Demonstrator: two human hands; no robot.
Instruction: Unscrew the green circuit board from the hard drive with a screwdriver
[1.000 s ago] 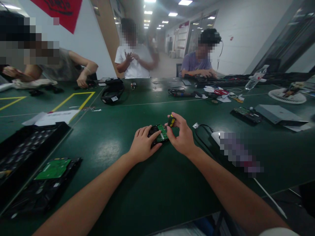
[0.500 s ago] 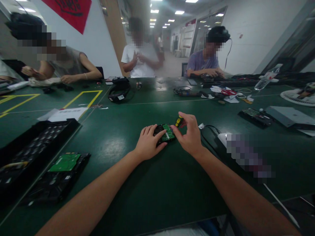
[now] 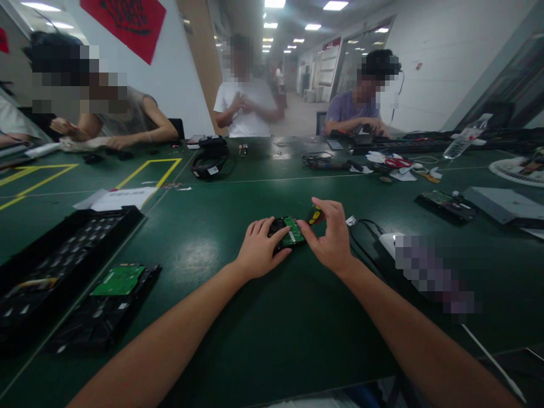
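Note:
A small hard drive with a green circuit board lies on the green table in front of me. My left hand rests over its left side, fingers on top and thumb along the near edge, gripping it. In my right hand is a black and yellow screwdriver, pinched between thumb and fingers at the drive's right end. The handle leans; its tip is hidden behind my thumb. At the left, a second, larger-looking hard drive lies with its green board up.
A long black tray stands at far left. To the right are a white power strip with a cable, another drive and a grey box. A bottle lies tilted farther back. Several people sit across the table.
The whole view has shifted slightly. The screwdriver handle looks turned a little in my right fingers. My left hand stays on the hard drive.

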